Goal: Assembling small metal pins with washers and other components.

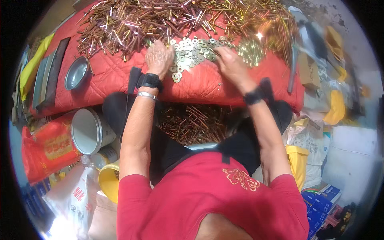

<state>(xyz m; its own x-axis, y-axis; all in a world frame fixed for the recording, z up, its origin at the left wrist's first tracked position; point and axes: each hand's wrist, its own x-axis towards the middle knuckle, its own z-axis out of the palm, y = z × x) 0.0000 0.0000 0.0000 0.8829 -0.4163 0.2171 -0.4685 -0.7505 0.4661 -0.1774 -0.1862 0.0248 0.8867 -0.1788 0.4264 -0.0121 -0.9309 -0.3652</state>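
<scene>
Flat metal washers (196, 51) lie spread on the red quilted cover (200, 90), between my two hands. Beyond them is a wide heap of long brass-coloured bolts (132, 26). My left hand (159, 60) rests at the left edge of the washers, against the near side of the heap. Its fingers are curled, and what they hold, if anything, is hidden. From the right, my right hand (231, 66) reaches over the washers with thumb and fingers pinched together. A dark, thin piece shows at its fingertips, too small to name. A round yellowish glittering cluster (251, 52) sits beside that hand.
A metal bowl (77, 73) stands on the cover at the left. More bolts (194, 124) lie below the front edge, between my knees. A white bucket (89, 130), a yellow bucket (109, 182) and a red bag (50, 146) stand lower left. A cardboard box (308, 71) is right.
</scene>
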